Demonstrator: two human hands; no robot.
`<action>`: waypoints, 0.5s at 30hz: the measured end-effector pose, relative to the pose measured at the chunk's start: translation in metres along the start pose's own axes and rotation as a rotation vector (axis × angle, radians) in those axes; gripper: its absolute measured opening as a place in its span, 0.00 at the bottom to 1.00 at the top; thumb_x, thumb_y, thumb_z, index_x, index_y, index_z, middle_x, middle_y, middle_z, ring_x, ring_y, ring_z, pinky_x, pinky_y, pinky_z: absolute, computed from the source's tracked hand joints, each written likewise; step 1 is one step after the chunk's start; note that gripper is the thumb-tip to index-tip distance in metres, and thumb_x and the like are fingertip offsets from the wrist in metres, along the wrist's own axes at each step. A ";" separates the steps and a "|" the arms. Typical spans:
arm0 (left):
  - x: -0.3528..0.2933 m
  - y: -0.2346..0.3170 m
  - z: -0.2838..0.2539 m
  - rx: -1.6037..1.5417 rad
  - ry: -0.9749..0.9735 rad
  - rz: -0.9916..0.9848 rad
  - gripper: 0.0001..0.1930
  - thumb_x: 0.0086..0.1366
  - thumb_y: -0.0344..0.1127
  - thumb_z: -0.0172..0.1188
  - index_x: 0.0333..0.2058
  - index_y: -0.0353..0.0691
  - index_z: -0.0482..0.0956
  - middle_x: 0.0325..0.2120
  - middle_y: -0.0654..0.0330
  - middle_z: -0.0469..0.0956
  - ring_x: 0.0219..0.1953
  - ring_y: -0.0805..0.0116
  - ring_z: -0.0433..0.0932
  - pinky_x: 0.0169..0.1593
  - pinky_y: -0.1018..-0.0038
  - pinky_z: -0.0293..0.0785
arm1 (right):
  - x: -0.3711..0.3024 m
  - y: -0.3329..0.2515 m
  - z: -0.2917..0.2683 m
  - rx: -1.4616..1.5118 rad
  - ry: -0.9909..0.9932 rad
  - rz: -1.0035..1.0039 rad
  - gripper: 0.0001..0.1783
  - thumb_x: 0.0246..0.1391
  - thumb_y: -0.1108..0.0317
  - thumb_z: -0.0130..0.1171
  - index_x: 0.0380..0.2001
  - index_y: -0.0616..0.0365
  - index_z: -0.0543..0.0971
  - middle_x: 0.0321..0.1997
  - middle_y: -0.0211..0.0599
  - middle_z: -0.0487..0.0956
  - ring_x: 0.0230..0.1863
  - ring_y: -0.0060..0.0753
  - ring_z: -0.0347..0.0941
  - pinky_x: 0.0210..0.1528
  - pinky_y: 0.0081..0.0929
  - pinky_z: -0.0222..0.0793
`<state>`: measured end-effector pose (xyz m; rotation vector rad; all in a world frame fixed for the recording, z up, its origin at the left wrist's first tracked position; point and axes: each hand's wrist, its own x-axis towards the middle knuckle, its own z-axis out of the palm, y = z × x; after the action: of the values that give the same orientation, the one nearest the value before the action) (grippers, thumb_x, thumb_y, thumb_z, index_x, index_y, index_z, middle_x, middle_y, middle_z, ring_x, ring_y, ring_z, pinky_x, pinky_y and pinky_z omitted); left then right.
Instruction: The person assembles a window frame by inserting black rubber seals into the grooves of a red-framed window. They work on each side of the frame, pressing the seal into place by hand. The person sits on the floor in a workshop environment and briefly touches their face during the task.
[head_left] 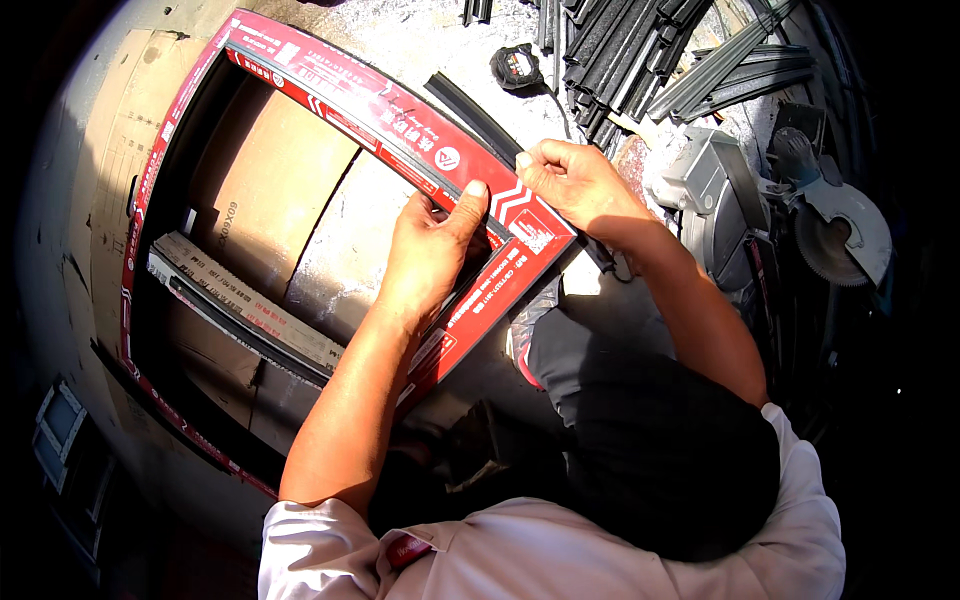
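as left hand (430, 250) grips red frame (345, 92), right hand (578, 185) curled, contents unclear; saw (868, 238) farther right

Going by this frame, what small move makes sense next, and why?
Probably a short slide of the right hand along the outer edge of the red frame, with the left hand bracing it. The left thumb lies over the inner edge near the corner, steadying that side, while the right fingers are curled at the outer edge; whether they pinch anything is unclear.
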<state>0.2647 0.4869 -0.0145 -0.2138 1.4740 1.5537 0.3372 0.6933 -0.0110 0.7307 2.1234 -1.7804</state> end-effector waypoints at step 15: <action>0.013 0.015 0.012 0.075 0.080 0.099 0.26 0.75 0.56 0.68 0.37 0.34 0.77 0.25 0.60 0.80 0.25 0.72 0.78 0.36 0.72 0.79 | -0.043 0.139 -0.013 -1.028 0.192 0.107 0.25 0.61 0.54 0.71 0.52 0.59 0.75 0.52 0.52 0.80 0.54 0.61 0.81 0.55 0.52 0.78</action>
<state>0.2523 0.5058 -0.0100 -0.1629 1.6239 1.5813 0.4496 0.7134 -0.1018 0.6817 2.6076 -0.3954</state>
